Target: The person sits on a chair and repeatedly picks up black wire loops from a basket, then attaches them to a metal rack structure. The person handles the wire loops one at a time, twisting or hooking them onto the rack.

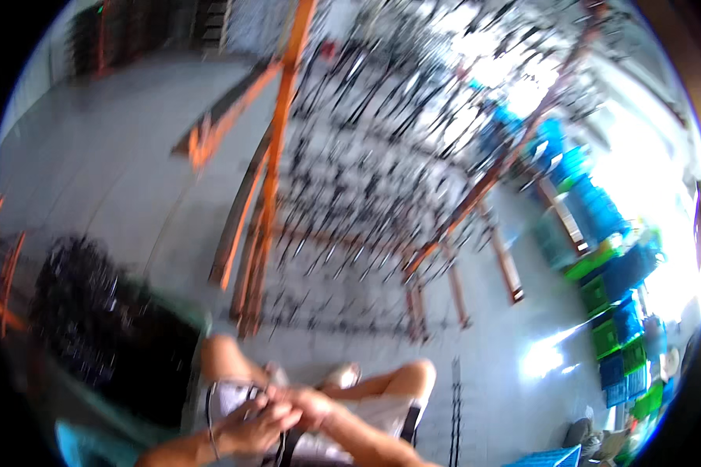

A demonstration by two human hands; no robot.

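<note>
My left hand (258,424) and my right hand (311,408) meet above my lap. Their fingers are bent and pressed together, touching one another. Something small and dark shows at the left fingers, but blur and the fingers hide what it is. A thin dark cord-like loop (209,416) curves beside my left wrist. Close on the left stands a greenish bin (125,420) with a heap of black, tangled thin pieces (82,311) in it. In front of me rises an orange rack post (276,156), with rows of thin dark pieces (358,187) hanging beside it.
Orange rack arms (234,117) jut out to the left, and rack feet (510,272) reach across the grey floor (117,148). Stacked blue and green crates (619,272) line the right side. A blue basket (553,458) stands at the lower right. Motion blurs much of the view.
</note>
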